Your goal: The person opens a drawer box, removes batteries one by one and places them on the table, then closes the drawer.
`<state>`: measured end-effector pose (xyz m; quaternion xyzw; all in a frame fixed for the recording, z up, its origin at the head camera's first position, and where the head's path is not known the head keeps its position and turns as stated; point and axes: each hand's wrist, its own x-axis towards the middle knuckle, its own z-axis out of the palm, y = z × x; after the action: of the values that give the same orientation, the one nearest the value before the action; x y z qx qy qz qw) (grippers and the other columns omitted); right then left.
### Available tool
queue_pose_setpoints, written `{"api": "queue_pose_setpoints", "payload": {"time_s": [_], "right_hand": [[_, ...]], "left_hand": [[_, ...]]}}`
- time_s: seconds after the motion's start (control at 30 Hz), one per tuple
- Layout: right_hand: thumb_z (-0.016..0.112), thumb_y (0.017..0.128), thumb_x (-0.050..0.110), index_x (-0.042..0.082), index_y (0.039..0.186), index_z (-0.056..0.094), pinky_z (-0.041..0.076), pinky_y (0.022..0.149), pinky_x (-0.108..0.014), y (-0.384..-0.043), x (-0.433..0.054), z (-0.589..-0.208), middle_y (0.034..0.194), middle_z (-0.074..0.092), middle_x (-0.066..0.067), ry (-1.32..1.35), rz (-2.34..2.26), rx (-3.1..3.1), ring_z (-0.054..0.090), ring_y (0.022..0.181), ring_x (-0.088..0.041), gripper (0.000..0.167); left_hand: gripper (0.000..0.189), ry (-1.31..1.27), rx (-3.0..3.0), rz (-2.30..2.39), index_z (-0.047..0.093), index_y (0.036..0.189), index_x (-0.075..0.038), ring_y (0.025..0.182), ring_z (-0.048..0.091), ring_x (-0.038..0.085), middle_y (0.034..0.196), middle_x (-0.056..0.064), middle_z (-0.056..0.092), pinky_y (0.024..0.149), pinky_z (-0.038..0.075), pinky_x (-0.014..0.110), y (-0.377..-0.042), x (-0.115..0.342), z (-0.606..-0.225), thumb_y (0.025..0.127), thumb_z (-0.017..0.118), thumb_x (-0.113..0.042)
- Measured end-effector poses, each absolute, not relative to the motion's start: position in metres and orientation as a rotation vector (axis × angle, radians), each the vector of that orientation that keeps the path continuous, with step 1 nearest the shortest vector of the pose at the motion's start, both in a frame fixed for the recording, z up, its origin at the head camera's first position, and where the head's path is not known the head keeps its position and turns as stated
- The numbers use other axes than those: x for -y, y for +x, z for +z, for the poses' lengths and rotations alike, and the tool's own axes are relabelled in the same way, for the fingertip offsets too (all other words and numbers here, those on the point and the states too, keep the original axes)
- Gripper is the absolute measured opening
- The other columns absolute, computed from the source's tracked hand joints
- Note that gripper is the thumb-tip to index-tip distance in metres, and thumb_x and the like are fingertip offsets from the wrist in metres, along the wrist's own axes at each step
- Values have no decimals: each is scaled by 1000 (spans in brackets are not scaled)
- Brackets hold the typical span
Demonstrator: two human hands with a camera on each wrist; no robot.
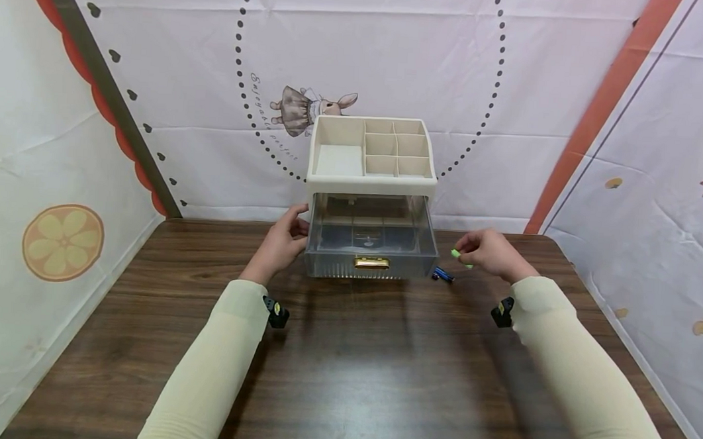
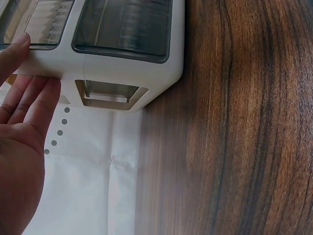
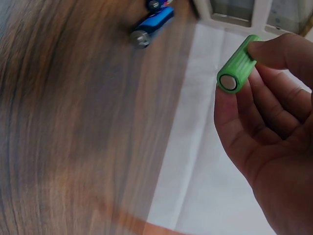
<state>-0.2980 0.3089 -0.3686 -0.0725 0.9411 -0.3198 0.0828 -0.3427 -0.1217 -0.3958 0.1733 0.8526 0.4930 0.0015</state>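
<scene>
A white desktop organizer (image 1: 372, 187) stands at the back of the table, its clear drawer (image 1: 369, 267) with a gold handle pulled out toward me. My left hand (image 1: 281, 242) is at its left side; in the left wrist view, thumb and extended fingers (image 2: 44, 98) meet the organizer's edge. To the right of the drawer, my right hand (image 1: 489, 253) pinches a green battery (image 3: 237, 66) between thumb and fingers, its flat silvery end facing the wrist camera. Blue batteries (image 3: 154, 27) lie on the table between that hand and the drawer.
The organizer's top has one large compartment (image 1: 339, 159) and several small ones (image 1: 414, 145). Behind it hangs a white printed cloth (image 1: 366, 48), with more cloth at both sides. The dark wooden table (image 1: 356, 365) extends in front.
</scene>
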Motion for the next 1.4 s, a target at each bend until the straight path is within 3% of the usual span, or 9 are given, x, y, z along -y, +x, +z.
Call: {"api": "queue_pose_setpoints", "payload": {"time_s": [0.3,0.87,1.4], "right_hand": [[64,90,11,1,107,68,49,66,-29,-300,-313,-381,95,67,-12,-182,-842,-2853,60,81,-20,20],[66,90,14,3,106,70,49,70,-30,-303,-319,-403,96,70,-10,-157,-808,-2802,59,81,-19,20],[63,90,11,0,109,70,49,67,-30,-307,-321,-416,98,69,-13,-168,-789,-2792,58,80,-19,23]], "left_hand": [[65,555,-2680,1538,32,149,-25,109,62,27,112,12,61,77,52,37,-344,122,-399,94,63,-13],[65,509,-2699,1541,34,148,-22,108,63,28,111,13,62,85,53,42,-345,121,-398,92,66,-13],[66,512,-2702,1532,33,149,-23,109,63,28,112,12,61,84,54,41,-344,121,-397,92,66,-15]]}}
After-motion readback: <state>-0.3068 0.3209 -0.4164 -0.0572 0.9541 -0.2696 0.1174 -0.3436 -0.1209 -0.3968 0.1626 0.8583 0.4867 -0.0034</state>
